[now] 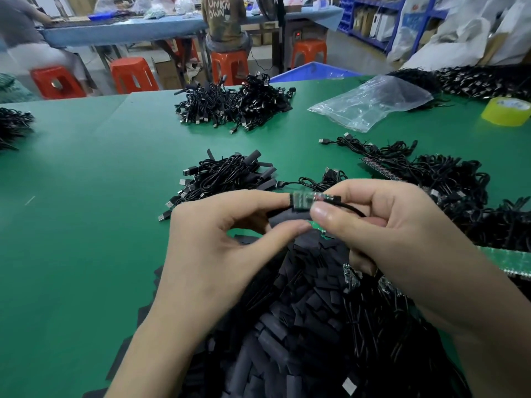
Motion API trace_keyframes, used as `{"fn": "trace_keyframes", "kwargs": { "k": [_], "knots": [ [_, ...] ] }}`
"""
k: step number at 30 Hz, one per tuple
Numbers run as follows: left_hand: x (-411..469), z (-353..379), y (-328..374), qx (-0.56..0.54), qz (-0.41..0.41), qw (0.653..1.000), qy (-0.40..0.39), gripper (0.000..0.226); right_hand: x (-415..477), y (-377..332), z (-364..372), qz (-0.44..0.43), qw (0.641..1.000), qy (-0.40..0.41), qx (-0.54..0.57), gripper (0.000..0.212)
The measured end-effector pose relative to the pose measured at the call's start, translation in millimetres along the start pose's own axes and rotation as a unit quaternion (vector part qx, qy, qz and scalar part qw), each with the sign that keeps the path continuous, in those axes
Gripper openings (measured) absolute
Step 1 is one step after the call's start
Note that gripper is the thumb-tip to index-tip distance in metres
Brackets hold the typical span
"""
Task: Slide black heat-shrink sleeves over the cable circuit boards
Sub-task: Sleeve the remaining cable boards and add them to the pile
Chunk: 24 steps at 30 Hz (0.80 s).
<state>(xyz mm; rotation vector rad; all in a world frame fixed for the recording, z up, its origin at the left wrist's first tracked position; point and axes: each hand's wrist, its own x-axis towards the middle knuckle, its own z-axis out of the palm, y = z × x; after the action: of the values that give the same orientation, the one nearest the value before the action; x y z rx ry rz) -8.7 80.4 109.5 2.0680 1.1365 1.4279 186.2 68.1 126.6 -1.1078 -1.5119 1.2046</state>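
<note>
At centre frame, the left hand (218,239) pinches a black sleeve (287,219) just under the circuit board (303,200), which the right hand (388,225) pinches between thumb and finger. A flattened sleeve mouth could snag the board's corner and buckle, I'd guess.

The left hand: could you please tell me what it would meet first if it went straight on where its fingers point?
Probably the circuit board pinched by the right hand, since the left hand, holding a black sleeve, points right at it; depth is hard to judge.
</note>
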Motion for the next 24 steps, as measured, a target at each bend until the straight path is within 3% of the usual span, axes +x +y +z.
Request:
{"fn": "trace_keyframes", "kwargs": {
  "k": [4,14,24],
  "knots": [
    [-0.3,-5.1,-3.7,-0.004,-0.018,1.0,0.024,0.025,-0.2,-3.2,-9.5,-0.005,0.999,0.037,-0.036,0.036],
    [1.0,-6.6,-5.9,-0.037,-0.012,0.999,0.025,0.02,-4.3,-8.0,-17.3,-0.006,0.989,-0.021,-0.146,0.041],
    [0.3,-10.7,-9.5,-0.036,-0.003,0.999,-0.021,0.021,-4.2,-5.0,-18.8,0.01,0.992,-0.026,-0.121,0.036]
  ]
}}
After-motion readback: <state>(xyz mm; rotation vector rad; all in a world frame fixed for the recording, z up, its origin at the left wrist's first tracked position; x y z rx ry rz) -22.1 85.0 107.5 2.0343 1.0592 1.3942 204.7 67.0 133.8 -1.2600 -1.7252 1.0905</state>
